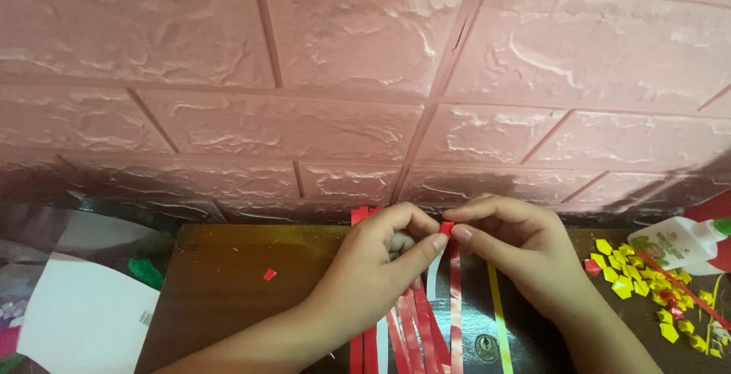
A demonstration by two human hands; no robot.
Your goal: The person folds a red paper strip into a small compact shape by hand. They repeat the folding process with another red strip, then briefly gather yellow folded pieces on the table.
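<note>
Here, left hand (381, 256) and right hand (518, 244) pinching a small red paper piece (446, 228) between fingertips above the red strips (411, 328) on the desk (221, 282), folding apparently under way, next pressing the crease tighter.

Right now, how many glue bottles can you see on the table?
1. The white glue bottle lies on its side at the table's right edge, just behind the pile of yellow folded paper pieces. Others may be hidden outside the view.
</note>
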